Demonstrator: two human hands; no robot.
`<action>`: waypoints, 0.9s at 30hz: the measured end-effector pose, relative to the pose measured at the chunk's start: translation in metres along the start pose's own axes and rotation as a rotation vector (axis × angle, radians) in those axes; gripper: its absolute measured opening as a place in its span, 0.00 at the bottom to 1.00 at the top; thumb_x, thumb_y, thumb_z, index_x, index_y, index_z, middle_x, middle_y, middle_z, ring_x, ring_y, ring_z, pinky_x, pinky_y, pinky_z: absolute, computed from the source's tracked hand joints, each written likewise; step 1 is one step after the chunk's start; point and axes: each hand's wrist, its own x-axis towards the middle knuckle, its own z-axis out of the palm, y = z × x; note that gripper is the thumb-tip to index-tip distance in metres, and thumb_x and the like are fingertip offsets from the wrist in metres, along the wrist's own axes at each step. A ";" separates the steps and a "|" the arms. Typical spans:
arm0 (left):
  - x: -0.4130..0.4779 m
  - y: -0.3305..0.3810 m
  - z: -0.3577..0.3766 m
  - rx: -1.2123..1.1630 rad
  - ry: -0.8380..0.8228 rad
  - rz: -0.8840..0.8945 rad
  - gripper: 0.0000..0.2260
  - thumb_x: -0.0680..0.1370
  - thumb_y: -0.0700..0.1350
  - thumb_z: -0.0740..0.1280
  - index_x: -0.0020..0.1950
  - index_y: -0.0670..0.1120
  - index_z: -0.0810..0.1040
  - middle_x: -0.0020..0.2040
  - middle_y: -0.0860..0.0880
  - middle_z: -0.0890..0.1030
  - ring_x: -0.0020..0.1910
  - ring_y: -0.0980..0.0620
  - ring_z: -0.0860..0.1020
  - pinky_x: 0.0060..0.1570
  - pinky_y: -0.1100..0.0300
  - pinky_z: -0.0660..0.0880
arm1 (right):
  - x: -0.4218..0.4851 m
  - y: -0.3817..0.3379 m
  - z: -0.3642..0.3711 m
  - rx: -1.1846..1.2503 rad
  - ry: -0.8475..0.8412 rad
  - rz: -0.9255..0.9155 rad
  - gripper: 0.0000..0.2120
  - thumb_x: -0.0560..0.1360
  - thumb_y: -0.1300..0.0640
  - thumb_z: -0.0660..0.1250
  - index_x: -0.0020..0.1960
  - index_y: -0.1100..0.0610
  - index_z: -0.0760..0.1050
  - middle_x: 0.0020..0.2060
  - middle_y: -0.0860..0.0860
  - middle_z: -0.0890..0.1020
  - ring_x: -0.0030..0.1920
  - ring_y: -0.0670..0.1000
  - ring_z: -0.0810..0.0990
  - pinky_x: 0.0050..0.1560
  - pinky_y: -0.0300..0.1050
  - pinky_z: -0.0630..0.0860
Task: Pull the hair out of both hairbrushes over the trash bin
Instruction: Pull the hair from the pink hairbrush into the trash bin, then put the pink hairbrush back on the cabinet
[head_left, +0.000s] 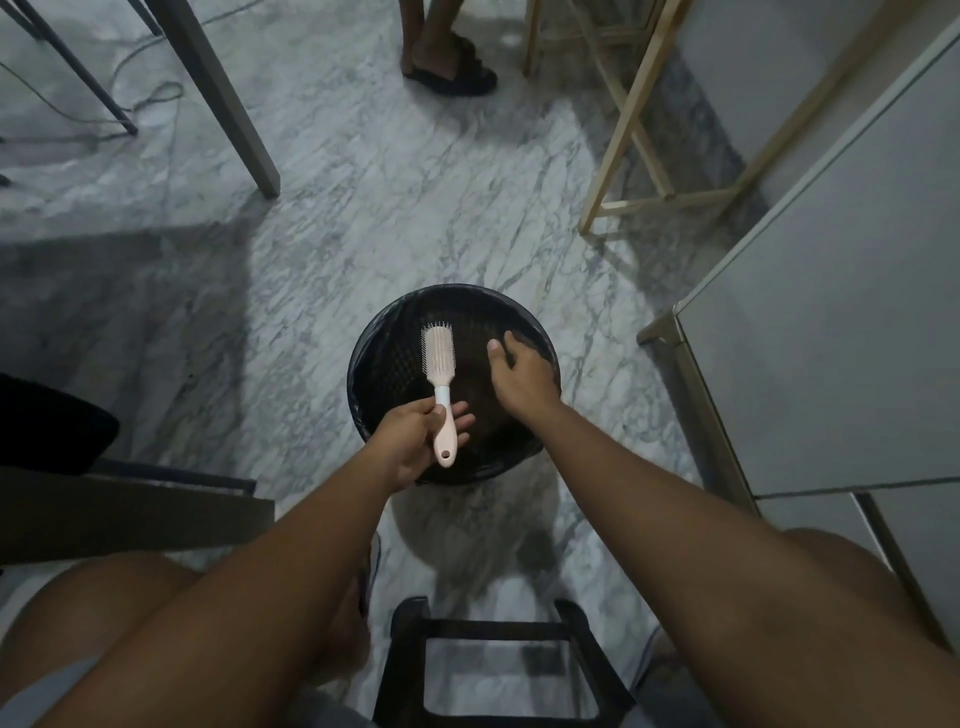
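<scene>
A pale pink hairbrush is held upright over the round black trash bin, bristles facing me. My left hand grips its handle near the bottom. My right hand hovers over the right side of the bin, palm down with the fingers spread, and I see nothing in it. The bin has a black liner and looks dark inside. I see only one hairbrush.
The bin stands on a grey marble floor. A black stool frame is between my knees. A white cabinet is at the right, wooden legs stand beyond it, a table leg at the left. Another person's foot is ahead.
</scene>
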 end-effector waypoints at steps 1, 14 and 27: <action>0.002 0.000 0.001 0.005 0.009 -0.007 0.19 0.84 0.34 0.55 0.76 0.35 0.64 0.65 0.39 0.78 0.57 0.44 0.81 0.51 0.49 0.79 | 0.001 0.001 0.000 0.007 0.003 0.014 0.27 0.82 0.43 0.55 0.76 0.55 0.63 0.72 0.57 0.70 0.74 0.57 0.66 0.72 0.48 0.62; -0.069 0.088 0.110 0.191 -0.045 -0.007 0.15 0.83 0.35 0.59 0.70 0.36 0.71 0.58 0.44 0.83 0.56 0.45 0.83 0.48 0.48 0.81 | -0.027 -0.094 -0.141 0.164 0.144 0.014 0.31 0.80 0.39 0.56 0.77 0.55 0.62 0.74 0.55 0.67 0.74 0.55 0.66 0.71 0.44 0.61; -0.210 0.192 0.375 0.628 -0.382 0.114 0.12 0.82 0.38 0.64 0.65 0.40 0.76 0.49 0.44 0.83 0.41 0.48 0.82 0.34 0.57 0.80 | -0.124 -0.181 -0.435 0.209 0.595 0.039 0.29 0.81 0.40 0.56 0.76 0.56 0.63 0.73 0.56 0.69 0.73 0.57 0.68 0.71 0.48 0.64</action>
